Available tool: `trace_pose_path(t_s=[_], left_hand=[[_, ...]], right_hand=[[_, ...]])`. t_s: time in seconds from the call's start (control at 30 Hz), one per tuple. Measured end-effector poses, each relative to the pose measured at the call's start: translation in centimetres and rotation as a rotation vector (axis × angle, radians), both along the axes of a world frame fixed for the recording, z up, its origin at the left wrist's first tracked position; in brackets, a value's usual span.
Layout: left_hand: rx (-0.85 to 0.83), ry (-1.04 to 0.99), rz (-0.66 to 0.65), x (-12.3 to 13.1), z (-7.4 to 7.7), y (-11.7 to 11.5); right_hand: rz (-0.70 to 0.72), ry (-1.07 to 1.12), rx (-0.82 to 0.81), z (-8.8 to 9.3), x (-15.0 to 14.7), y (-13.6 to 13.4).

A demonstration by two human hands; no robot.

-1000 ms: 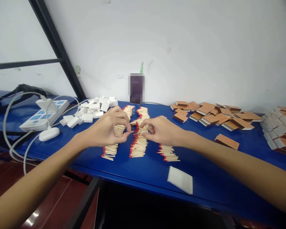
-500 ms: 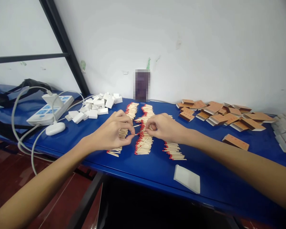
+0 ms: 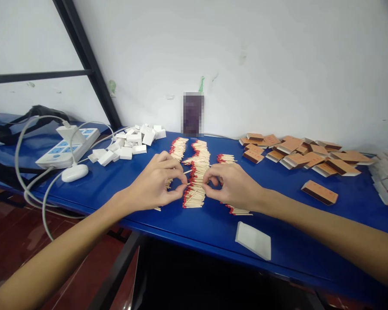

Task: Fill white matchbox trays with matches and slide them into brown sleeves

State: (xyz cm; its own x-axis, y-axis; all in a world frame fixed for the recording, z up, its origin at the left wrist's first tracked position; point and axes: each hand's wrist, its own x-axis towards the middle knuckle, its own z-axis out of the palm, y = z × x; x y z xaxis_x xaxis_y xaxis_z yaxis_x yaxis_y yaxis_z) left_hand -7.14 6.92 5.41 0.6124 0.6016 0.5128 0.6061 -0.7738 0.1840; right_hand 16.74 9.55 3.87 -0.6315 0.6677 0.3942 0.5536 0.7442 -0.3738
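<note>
My left hand (image 3: pixel 164 181) is closed, thumb and forefinger pinched at the left edge of the middle row of matches (image 3: pixel 198 163). The end of a match seems to stick out from that pinch. On the row's other side, my right hand (image 3: pixel 234 185) has thumb and fingertips pressed together by the sticks; anything between them is hidden. The row's matches have red heads, mostly pointing left. A second row of matches (image 3: pixel 179 148) lies partly behind my left hand. My right hand covers the middle of a third row of matches (image 3: pixel 228 159).
White matchbox trays (image 3: pixel 126 146) are heaped at the back left, near a power strip (image 3: pixel 63 150) with cables. Orange matchbox sleeves (image 3: pixel 294 157) lie at the back right. A single sleeve (image 3: pixel 319 192) and a white flat tray (image 3: pixel 254 241) are nearer. A pixelated dark object (image 3: pixel 193 115) leans against the wall.
Both hands have moved slightly toward me and to the right, the right hand more so. This uncovers the far end of the right row. Both stay pinched.
</note>
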Motion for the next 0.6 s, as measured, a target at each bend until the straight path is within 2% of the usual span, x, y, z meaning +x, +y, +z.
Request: trace_pose_path(t_s=[0.1, 0.3, 0.47, 0.6], left_hand=[[0.009, 0.052, 0.004, 0.8, -0.5, -0.2], [0.138, 0.064, 0.028, 2.0, -1.0, -0.3], [0.168, -0.089, 0.050, 2.7, -0.5, -0.6], [0.158, -0.166, 0.105, 2.5, 0.3, -1.0]], right_hand=[[-0.018, 0.026, -0.023, 0.6, 0.3, -0.3], [0.103, 0.131, -0.113, 1.3, 0.1, -1.4], [0.092, 0.293, -0.031, 1.1, -0.7, -1.8], [0.049, 0.363, -0.014, 2.0, -0.7, -1.8]])
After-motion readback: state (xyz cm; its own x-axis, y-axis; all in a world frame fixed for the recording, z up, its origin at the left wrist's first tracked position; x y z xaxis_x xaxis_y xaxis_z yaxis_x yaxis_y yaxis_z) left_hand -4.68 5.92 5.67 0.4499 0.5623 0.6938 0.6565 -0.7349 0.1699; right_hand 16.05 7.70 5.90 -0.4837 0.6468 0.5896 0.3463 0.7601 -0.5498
